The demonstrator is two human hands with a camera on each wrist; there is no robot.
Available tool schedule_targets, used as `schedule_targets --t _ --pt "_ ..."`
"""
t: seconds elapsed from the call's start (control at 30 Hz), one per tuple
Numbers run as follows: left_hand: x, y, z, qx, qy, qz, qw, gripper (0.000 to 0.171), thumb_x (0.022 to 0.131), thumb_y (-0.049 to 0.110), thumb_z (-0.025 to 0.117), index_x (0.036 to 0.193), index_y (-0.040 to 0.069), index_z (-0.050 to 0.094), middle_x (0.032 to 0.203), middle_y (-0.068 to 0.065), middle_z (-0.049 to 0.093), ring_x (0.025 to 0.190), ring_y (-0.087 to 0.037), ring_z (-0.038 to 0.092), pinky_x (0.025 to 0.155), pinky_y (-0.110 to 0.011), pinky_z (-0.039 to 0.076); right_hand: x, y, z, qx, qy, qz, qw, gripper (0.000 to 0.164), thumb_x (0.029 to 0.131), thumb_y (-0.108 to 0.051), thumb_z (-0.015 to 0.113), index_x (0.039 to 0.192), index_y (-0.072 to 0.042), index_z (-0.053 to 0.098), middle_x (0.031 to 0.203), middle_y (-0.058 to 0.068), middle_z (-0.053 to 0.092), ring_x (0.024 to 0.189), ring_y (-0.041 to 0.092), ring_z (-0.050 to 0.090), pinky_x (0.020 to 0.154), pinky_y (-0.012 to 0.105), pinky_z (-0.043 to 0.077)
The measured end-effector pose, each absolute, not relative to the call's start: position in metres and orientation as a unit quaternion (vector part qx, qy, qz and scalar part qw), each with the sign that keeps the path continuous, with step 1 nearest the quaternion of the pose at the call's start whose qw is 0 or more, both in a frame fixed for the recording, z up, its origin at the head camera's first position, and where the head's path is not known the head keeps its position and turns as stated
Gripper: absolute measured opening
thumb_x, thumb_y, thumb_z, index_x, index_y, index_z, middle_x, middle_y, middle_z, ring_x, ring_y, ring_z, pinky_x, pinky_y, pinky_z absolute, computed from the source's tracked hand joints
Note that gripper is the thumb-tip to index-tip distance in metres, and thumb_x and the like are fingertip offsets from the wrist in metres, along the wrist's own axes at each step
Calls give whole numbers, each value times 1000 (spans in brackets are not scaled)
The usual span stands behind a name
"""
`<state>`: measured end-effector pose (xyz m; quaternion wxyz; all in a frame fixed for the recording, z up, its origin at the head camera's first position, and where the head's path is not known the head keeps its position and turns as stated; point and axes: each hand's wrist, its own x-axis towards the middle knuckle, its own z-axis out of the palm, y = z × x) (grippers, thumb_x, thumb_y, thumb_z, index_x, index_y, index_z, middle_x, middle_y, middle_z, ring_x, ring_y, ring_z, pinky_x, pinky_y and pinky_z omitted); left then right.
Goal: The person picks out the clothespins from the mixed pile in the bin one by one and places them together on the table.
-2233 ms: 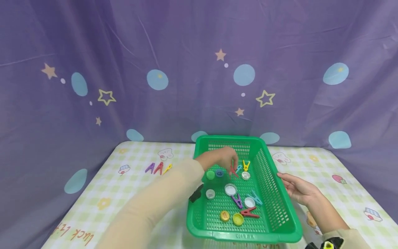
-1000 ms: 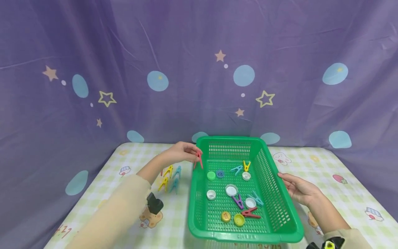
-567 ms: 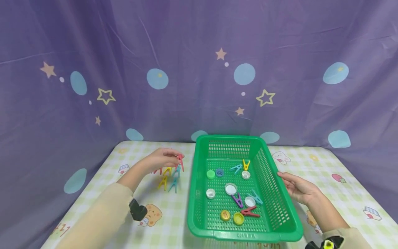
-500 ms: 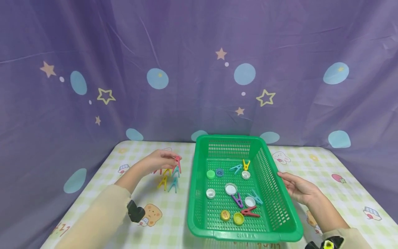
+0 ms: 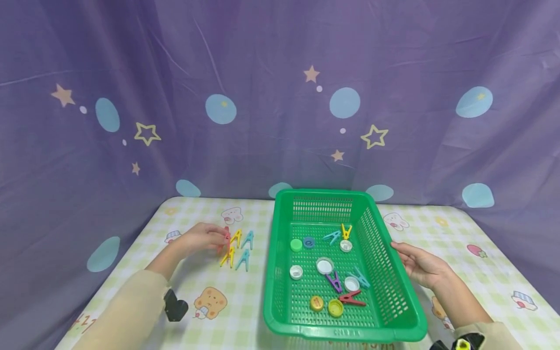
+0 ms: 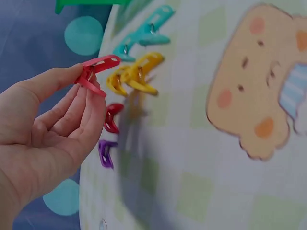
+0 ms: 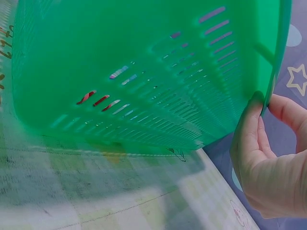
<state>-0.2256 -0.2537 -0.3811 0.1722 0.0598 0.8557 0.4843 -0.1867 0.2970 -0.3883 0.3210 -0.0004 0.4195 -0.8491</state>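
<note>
My left hand (image 5: 202, 239) pinches a pinkish-red clothespin (image 6: 98, 63) between thumb and fingertips, above the cloth left of the basket. Around it on the cloth are two yellow clothespins (image 5: 228, 256) and two light blue clothespins (image 5: 243, 260). The left wrist view also shows a red clothespin (image 6: 112, 118) and a purple clothespin (image 6: 106, 153), mostly hidden behind the hand in the head view. With thumb and fingers, my right hand (image 5: 420, 265) grips the right rim of a green plastic basket (image 5: 345, 332). Inside lie bottle caps (image 5: 324, 266) and several clothespins (image 5: 351, 298).
A checked cloth with cartoon prints covers the table (image 5: 232, 321). Behind it hangs a purple curtain (image 5: 271, 160) with stars and blue ovals. The basket's raised walls stand between the two hands.
My left hand reached into the basket, lifted out the red clothespin, carried it left over the rim and lowered it beside the other clothespins. My right hand has stayed on the rim.
</note>
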Motion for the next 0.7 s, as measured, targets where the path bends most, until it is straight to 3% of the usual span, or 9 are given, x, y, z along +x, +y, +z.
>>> schedule_targets --t 0.17,0.4,0.57,0.7 --pt "-224 -261 -387 26 870 464 161 43 88 15 67 122 -10 57 112 -20 67 85 -11 67 82 -30 58 -186 297 -388 5 420 -851 316 23 102 -10 39 105 -13 63 104 2 69 95 11 68 85 19 56" --pt "-223 -269 -396 -7 889 434 144 40 86 15 69 119 -7 62 98 -11 71 78 -10 64 73 -25 56 -185 298 -386 14 417 -853 314 22 102 -10 41 105 -13 62 106 3 69 96 12 69 86 20 56" --pt "-225 -268 -403 -45 905 409 110 36 84 17 73 113 -3 67 87 -5 71 71 -11 58 63 -23 49 -187 298 -387 2 409 -853 323 24 103 -11 39 106 -13 62 107 3 69 96 12 68 85 20 56" --pt "-223 -264 -403 -51 920 383 71 31 80 17 76 104 -1 72 86 -8 72 68 -11 57 58 -23 47 -188 298 -386 2 406 -854 326 25 103 -12 38 106 -13 63 106 2 70 96 11 69 84 20 57"
